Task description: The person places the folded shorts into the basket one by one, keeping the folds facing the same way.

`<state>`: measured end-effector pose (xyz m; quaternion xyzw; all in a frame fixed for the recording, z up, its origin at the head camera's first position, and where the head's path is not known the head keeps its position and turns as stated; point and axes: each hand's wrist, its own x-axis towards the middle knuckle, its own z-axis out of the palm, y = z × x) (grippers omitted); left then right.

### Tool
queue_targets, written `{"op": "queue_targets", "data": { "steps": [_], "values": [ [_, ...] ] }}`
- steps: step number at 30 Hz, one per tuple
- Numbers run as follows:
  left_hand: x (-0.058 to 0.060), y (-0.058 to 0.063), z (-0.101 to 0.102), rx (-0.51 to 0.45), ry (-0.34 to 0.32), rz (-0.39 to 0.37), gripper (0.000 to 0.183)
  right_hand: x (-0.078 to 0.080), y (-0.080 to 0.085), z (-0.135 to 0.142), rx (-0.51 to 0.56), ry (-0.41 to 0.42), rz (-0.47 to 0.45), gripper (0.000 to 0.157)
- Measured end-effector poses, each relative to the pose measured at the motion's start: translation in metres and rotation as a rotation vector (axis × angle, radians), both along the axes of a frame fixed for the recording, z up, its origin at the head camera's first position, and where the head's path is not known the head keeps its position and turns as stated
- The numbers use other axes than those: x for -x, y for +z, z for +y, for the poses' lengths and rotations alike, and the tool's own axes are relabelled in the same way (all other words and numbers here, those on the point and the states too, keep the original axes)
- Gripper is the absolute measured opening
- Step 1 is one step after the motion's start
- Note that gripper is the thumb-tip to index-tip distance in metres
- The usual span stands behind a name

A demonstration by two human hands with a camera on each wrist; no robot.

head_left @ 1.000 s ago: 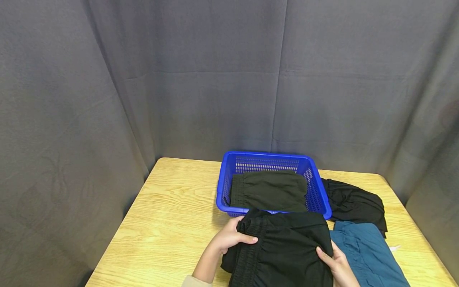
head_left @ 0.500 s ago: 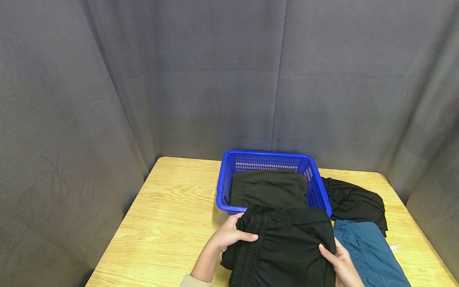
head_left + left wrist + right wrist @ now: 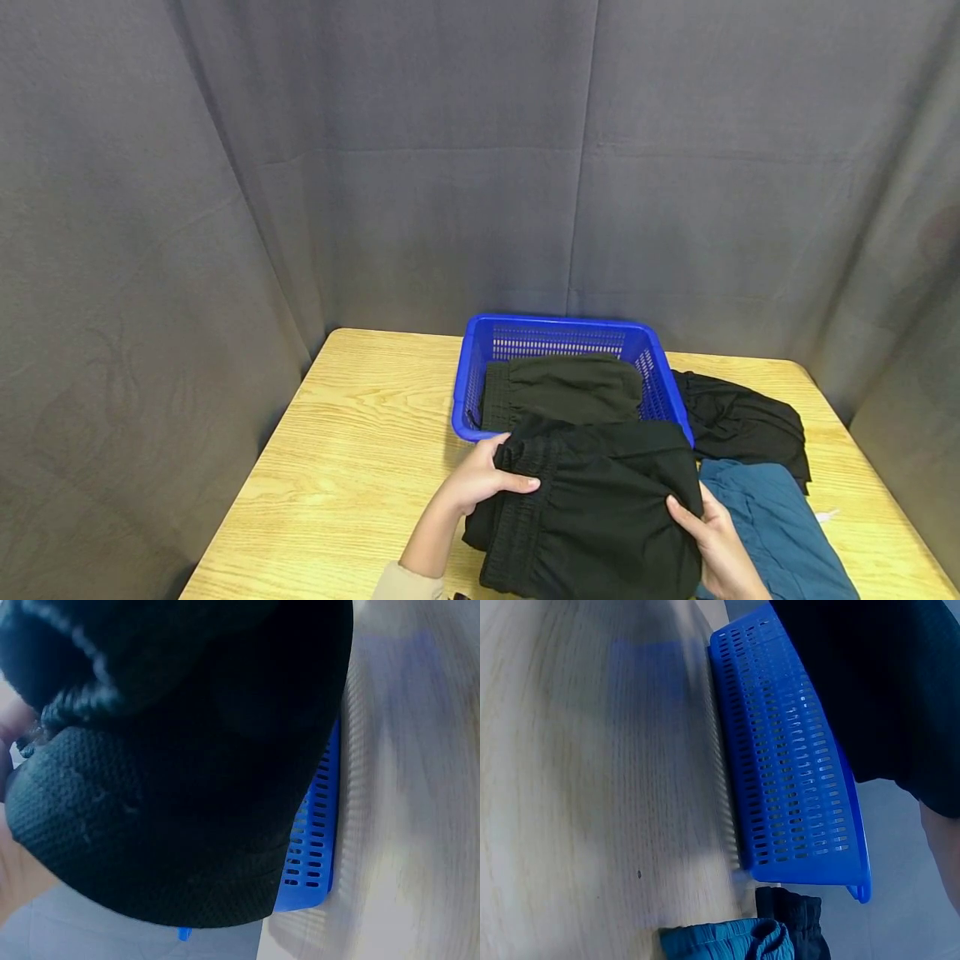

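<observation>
Folded black elastic-waist pants [image 3: 600, 517] are held between my two hands over the near side of a blue basket [image 3: 465, 367]. My left hand [image 3: 476, 481] grips their gathered waistband end, thumb on top and fingers underneath. At the opposite end my right hand [image 3: 716, 542] pinches the folded edge, its thumb also on top. In the basket lies a folded dark olive garment [image 3: 566, 387] with a gathered waistband. Seen in the left wrist view, the black pants [image 3: 187, 802] hang thick and layered, with basket holes behind them. In the right wrist view they overlap the basket's slotted wall [image 3: 787, 765].
A crumpled black garment [image 3: 742, 421] lies right of the basket. Nearer, a folded teal garment [image 3: 780, 529] lies beside my right hand, with a small white tag [image 3: 826, 517] by it. The wooden table [image 3: 352, 450] extends to the left. A grey curtain [image 3: 450, 208] hangs behind.
Both hands have raised the black pants slightly and moved them forward, so they now cover more of the basket's near rim. The garments in and beside the basket stay put.
</observation>
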<state>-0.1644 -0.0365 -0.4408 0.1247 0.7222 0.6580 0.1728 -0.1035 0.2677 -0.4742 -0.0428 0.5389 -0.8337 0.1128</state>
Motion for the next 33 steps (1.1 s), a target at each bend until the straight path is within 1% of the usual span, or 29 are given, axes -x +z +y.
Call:
{"op": "queue_targets", "data": {
  "steps": [3, 7, 10, 12, 16, 19, 23, 26, 30, 33],
  "values": [
    [0.002, 0.001, 0.000, 0.030, 0.018, 0.009, 0.077, 0.003, 0.001, 0.000, -0.007, -0.002, -0.011, 0.033],
    [0.004, 0.002, 0.002, 0.051, 0.038, -0.006, 0.080, 0.006, 0.001, 0.000, -0.019, -0.019, 0.025, 0.034],
    [0.006, 0.001, 0.003, 0.055, 0.042, -0.023, 0.080, 0.008, 0.000, 0.001, 0.005, -0.013, 0.061, 0.036],
    [0.008, 0.001, 0.003, 0.062, 0.046, -0.037, 0.081, 0.010, 0.000, 0.001, 0.007, -0.016, 0.065, 0.036],
    [0.010, -0.001, 0.004, 0.074, 0.060, -0.073, 0.081, 0.014, 0.000, 0.002, 0.048, 0.005, 0.102, 0.037],
    [0.012, -0.001, 0.005, 0.079, 0.068, -0.094, 0.082, 0.016, 0.000, 0.002, 0.060, 0.001, 0.106, 0.037],
    [0.016, 0.000, 0.006, 0.050, 0.054, -0.085, 0.082, 0.019, 0.000, 0.002, 0.044, -0.021, 0.099, 0.036],
    [0.020, 0.000, 0.007, 0.024, 0.039, -0.073, 0.081, 0.022, 0.000, 0.002, 0.033, -0.018, 0.112, 0.036],
    [0.024, -0.001, 0.008, 0.027, 0.039, -0.072, 0.081, 0.026, 0.002, 0.004, 0.049, 0.011, 0.116, 0.038],
    [0.027, -0.001, 0.009, 0.038, 0.045, -0.057, 0.081, 0.028, 0.004, 0.005, 0.054, 0.018, 0.096, 0.038]
  ]
}}
